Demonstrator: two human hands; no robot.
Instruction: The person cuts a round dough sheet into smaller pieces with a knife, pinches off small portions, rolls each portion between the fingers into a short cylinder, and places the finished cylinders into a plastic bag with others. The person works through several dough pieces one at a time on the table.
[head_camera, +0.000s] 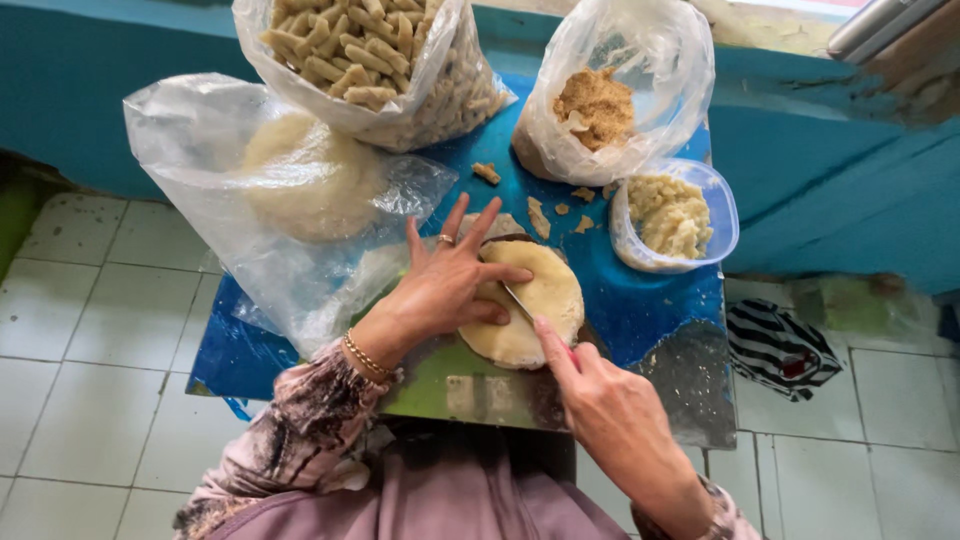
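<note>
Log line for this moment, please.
left hand: pressing dough disc | right hand: knife cutting disc | nearby: tub, bags

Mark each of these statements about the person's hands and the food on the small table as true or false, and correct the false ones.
1. The left hand presses on a round flat dough disc. True.
2. The right hand holds a spoon. False: it holds a knife against the dough.
3. The clear tub is empty. False: it holds a pale crumbly filling.
4. One plastic bag holds finger-shaped pieces. True.
5. The table top is red. False: it is blue.
</note>
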